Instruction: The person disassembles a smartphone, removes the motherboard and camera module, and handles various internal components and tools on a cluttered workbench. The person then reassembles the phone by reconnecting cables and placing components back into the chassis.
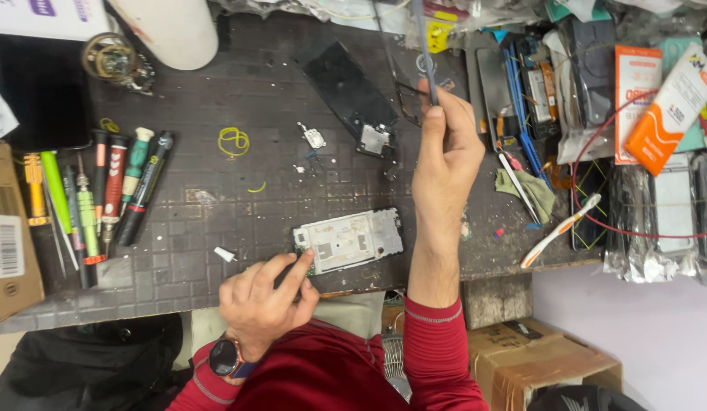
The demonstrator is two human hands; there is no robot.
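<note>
My left hand [266, 301] rests at the near edge of the dark mat [216, 205], index finger stretched out and pressing on the near-left corner of the white phone frame [349, 240], which lies flat on the mat right at that fingertip. The other fingers are curled in; something dark seems tucked under them, but I cannot tell what.

My right hand [444, 152] is raised beyond the frame, thumb and fingers pinched shut on a thin grey tool [423, 46] that points away from me — its far end runs out of view at the top. Just left of that grip lies a black phone panel [346, 87] with a small metal part at its near end, and a tiny loose part [314, 137] sits further left. A row of screwdrivers [102, 190] lies well to the left of my left hand. To the right of the raised grip are a toothbrush [560, 230] and a green rag [528, 190].

The risks as I judge them: the frame is held by one fingertip at a corner only, so any sideways push could spin it toward the table edge, which is close. The tool is held near its lower end, so its long tip could wobble. The small loose part could be swept off by a sleeve.
</note>
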